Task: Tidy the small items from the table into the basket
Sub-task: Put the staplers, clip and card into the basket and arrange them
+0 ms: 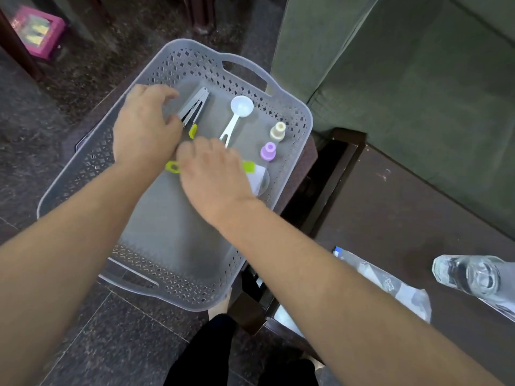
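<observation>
Here the grey plastic basket point(289, 112), with perforated lattice walls, a smooth floor and cut-out handles, overhangs a dark wooden table point(404, 196). Both bare hands are inside it. The left hand point(145, 129) lies palm down over the end of metal tongs point(195, 107) with a yellow-green tip; its fingers are curled, and whether they grip the tongs cannot be told. The right hand point(211, 168) covers a yellow-green tool point(172, 166) whose ends stick out on either side; its grasp is hidden too. Also on the basket floor are a white plastic spoon point(239, 110), a cream stopper-shaped piece point(278, 131), a lilac one point(268, 151) and a translucent white item point(260, 179) partly under the right hand. A clear glass object point(468, 274) and crumpled transparent wrapping point(390, 282) lie on the table.
</observation>
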`<state>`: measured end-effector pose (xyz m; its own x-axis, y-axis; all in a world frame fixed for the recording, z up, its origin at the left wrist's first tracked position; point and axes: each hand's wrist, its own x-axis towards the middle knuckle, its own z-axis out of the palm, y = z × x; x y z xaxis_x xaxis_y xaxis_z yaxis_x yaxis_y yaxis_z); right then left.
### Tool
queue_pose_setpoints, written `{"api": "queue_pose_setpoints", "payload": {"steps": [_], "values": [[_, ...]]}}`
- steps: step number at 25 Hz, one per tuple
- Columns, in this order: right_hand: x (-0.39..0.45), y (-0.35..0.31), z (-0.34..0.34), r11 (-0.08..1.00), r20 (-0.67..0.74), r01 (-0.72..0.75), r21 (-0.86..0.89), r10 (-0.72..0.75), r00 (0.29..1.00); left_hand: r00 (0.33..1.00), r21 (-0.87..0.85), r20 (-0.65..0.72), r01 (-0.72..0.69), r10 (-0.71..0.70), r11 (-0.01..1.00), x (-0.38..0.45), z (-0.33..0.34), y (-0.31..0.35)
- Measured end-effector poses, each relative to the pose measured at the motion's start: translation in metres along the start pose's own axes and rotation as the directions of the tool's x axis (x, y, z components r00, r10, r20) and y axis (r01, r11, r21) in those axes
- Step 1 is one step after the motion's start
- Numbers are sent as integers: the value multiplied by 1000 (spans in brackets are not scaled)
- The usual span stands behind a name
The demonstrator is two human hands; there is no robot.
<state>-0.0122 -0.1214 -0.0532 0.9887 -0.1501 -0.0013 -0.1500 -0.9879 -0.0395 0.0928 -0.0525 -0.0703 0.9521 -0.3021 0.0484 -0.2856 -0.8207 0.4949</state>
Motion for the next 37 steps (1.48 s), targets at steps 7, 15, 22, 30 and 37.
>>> {"api": "queue_pose_setpoints", "payload": {"steps": [7,15,22,30,37], "values": [[32,-5,35,843,137,465,-270,-444,886,983,10,-181,-14,16,1000,-32,-30,-18],[24,-8,32,906,68,319,-278,-312,948,990,16,-128,56,-53,998,-44,-31,-32],[57,25,16,926,86,252,-281,-237,968,993,-19,-114,40,-41,999,-53,-32,-24],[13,9,28,949,-47,258,-180,-270,962,997,-32,-62,41,-43,999,-60,-30,-23],[24,63,1,966,37,-25,-256,36,999,908,73,383,-215,172,974,-51,8,-10]]}}
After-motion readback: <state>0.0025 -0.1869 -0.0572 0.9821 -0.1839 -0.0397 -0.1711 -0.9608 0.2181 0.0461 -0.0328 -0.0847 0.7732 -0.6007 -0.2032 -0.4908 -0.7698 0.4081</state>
